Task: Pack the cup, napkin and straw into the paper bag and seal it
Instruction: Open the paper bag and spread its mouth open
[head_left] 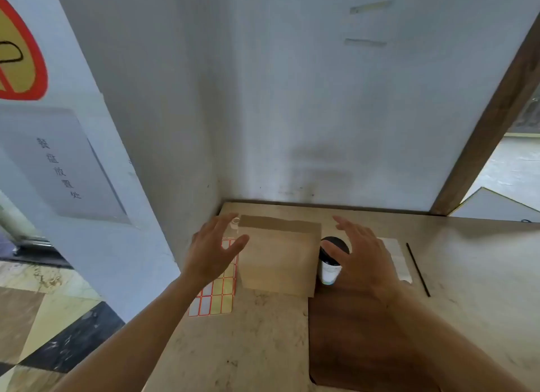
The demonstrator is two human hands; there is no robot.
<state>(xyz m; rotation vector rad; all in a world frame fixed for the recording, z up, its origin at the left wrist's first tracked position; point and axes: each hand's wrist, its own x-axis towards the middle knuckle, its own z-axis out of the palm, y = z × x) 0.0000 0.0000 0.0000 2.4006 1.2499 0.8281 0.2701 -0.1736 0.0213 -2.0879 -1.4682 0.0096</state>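
A flat brown paper bag (279,257) lies on the counter near the back wall. Just right of it stands a white cup (329,270) with a black lid. A white napkin (399,258) lies further right, and a thin black straw (418,269) lies beside the napkin. My left hand (214,250) hovers open over the bag's left edge, holding nothing. On the other side, my right hand (361,260) is open above the cup and napkin, partly hiding both, with nothing in it.
A sheet of red-bordered sticker labels (217,292) lies left of the bag, partly under my left hand. A dark wooden board (350,333) covers the counter below the cup. White walls close off the back and left; a wooden post (482,134) rises at right.
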